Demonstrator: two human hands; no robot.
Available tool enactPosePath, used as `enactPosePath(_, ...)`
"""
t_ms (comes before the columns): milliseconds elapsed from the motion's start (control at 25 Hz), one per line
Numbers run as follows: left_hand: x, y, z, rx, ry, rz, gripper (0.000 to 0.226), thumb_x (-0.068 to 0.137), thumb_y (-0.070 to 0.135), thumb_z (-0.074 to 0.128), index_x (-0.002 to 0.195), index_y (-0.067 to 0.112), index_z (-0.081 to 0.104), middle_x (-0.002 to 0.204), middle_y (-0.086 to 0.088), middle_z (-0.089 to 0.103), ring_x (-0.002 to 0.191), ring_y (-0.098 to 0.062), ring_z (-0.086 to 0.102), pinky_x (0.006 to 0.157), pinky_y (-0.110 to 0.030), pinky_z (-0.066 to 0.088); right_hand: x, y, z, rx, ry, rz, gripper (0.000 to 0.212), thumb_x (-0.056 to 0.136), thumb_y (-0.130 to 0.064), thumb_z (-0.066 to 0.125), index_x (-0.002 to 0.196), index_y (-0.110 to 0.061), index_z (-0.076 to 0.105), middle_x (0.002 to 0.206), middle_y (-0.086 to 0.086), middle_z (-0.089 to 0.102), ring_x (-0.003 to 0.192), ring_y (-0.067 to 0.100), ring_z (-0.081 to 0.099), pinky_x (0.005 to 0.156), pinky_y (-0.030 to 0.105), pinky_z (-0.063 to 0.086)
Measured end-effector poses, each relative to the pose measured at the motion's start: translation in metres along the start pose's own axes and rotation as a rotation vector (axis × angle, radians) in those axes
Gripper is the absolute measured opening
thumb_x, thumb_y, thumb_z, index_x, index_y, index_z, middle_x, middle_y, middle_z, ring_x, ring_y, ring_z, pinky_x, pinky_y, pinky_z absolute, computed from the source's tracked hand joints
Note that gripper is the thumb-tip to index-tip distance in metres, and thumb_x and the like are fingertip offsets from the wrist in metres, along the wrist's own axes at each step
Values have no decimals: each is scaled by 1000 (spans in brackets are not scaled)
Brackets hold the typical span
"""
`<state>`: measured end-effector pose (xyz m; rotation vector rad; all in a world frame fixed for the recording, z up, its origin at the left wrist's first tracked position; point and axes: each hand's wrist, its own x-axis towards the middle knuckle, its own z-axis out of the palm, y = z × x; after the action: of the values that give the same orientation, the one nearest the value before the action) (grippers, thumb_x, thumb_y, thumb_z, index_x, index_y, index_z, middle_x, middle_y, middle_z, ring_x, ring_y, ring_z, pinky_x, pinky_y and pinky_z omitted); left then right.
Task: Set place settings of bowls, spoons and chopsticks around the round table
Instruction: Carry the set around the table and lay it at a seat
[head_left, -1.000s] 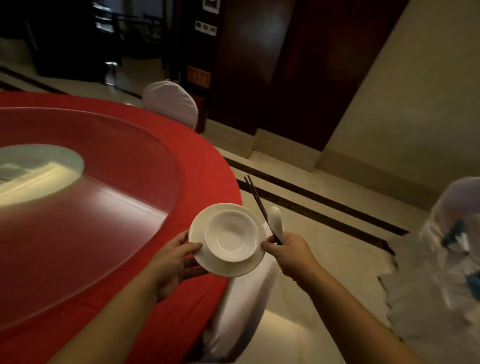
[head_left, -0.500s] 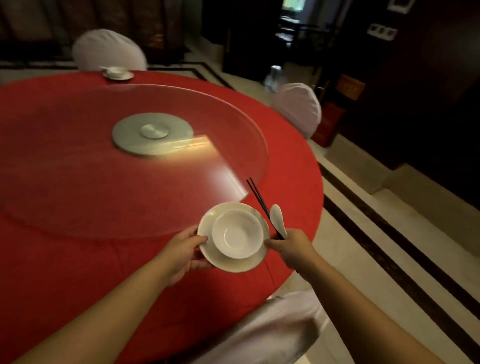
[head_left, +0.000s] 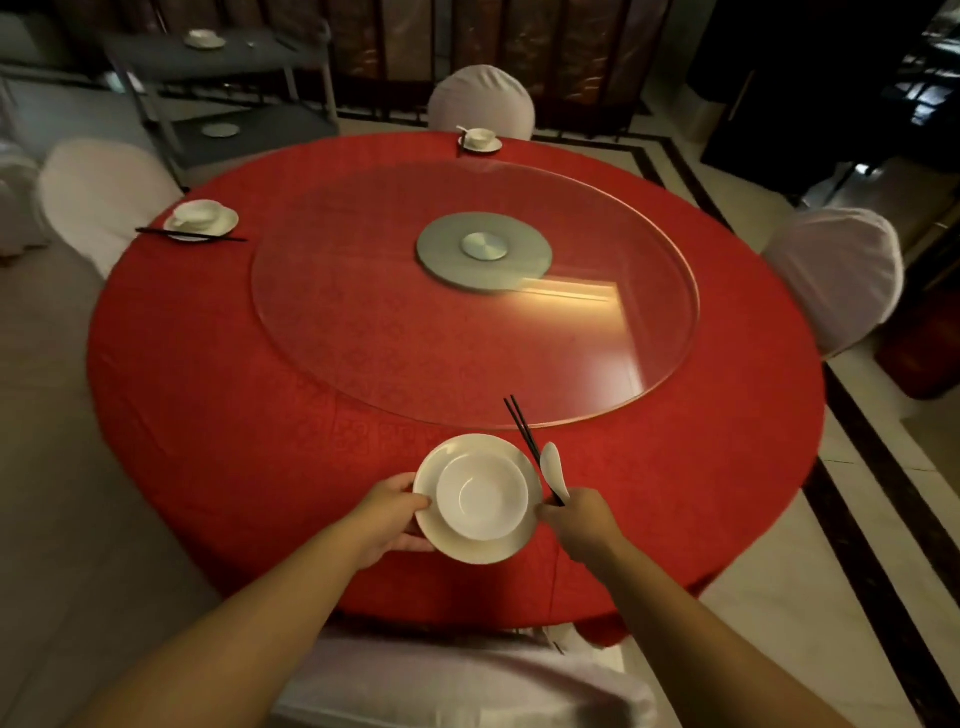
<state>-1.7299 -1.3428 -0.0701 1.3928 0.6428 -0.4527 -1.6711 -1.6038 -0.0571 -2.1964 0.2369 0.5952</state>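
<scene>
3 place settings are showing: 2 are sitting on the red round table (head_left: 218, 374), 1 at its left edge (head_left: 201, 218) with chopsticks beside it and 1 at the far edge (head_left: 479, 140), while the 3rd is hanging over the near edge in the person's hands. The left hand (head_left: 387, 519) is gripping the plate (head_left: 470, 545) carrying 1 bowl (head_left: 482, 496), thumb on the rim, fingers curling underneath; the right hand (head_left: 576, 522) is pinching 2 black chopsticks (head_left: 522, 431) and 1 white spoon (head_left: 551, 465). 4 white-covered chairs are ringing the table, the nearest (head_left: 457, 680) standing between person and table, beneath the arms.
</scene>
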Motion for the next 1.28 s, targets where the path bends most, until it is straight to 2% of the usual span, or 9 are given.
enactPosePath(280, 40, -26, -17, 35, 13, -43, 40, 96, 1, 55, 132, 19, 59, 123, -7, 64, 105, -28, 66, 73, -49, 64, 23, 29, 44, 6, 40, 26, 21, 88, -14, 62, 83, 5, 66, 56, 2, 51, 45, 14, 44, 43, 28, 35)
enactPosePath(400, 51, -36, -19, 35, 30, -40, 38, 96, 1, 57, 129, 20, 61, 123, -4, 63, 104, -24, 66, 69, -46, 64, 27, 40, 55, 51, 49, 43, 25, 90, -18, 63, 79, 4, 65, 57, 1, 50, 49, 15, 44, 47, 31, 35)
enactPosePath(560, 58, -51, -18, 28, 64, -40, 38, 96, 3, 57, 130, 19, 63, 120, -3, 66, 103, -24, 67, 63, -42, 64, 28, 51, 68, 67, 56, 50, 28, 93, -25, 63, 69, -11, 60, 52, -5, 46, 45, 9, 40, 45, 27, 32)
enactPosePath(760, 61, -65, -13, 66, 114, -6, 35, 96, 3, 59, 125, 20, 66, 112, -1, 66, 97, -23, 67, 62, -43, 64, 30, 61, 74, 58, 39, 86, 30, 95, -28, 62, 70, -10, 61, 55, -2, 48, 48, 12, 41, 47, 28, 33)
enactPosePath(840, 61, -68, -11, 101, 155, 7, 33, 95, 3, 61, 123, 19, 67, 110, -5, 65, 95, -24, 67, 64, -46, 65, 29, 62, 72, 65, 28, 105, 29, 95, -28, 62, 74, -9, 62, 57, 0, 50, 49, 12, 42, 46, 26, 32)
enactPosePath(960, 60, -65, -11, 242, 249, 49, 35, 91, 8, 69, 126, 15, 65, 104, -8, 63, 91, -28, 68, 68, -45, 65, 22, 60, 68, 95, 2, 99, 27, 95, -29, 61, 79, -8, 64, 61, 2, 50, 52, 13, 42, 46, 27, 32)
enactPosePath(1080, 58, -54, -12, 533, 417, 159, 36, 89, 28, 71, 121, 12, 68, 94, 0, 65, 86, -21, 65, 77, -34, 55, 12, 58, 60, 163, 8, 108, 25, 95, -28, 58, 81, -8, 63, 61, 2, 49, 53, 13, 42, 47, 27, 33)
enactPosePath(1200, 52, -45, -2, 527, 355, 134, 34, 87, 38, 71, 111, 14, 72, 96, 2, 71, 87, -19, 68, 80, -32, 54, 3, 58, 48, 181, 23, 102, 27, 97, -28, 55, 88, -3, 62, 64, 2, 51, 55, 15, 47, 49, 29, 38)
enactPosePath(1280, 52, -44, 7, 440, 291, 79, 23, 84, 26, 75, 103, 14, 72, 96, -6, 74, 83, -25, 73, 78, -40, 61, -1, 57, 42, 189, 30, 95, 28, 98, -29, 53, 96, -2, 62, 67, 4, 52, 59, 17, 48, 51, 31, 39)
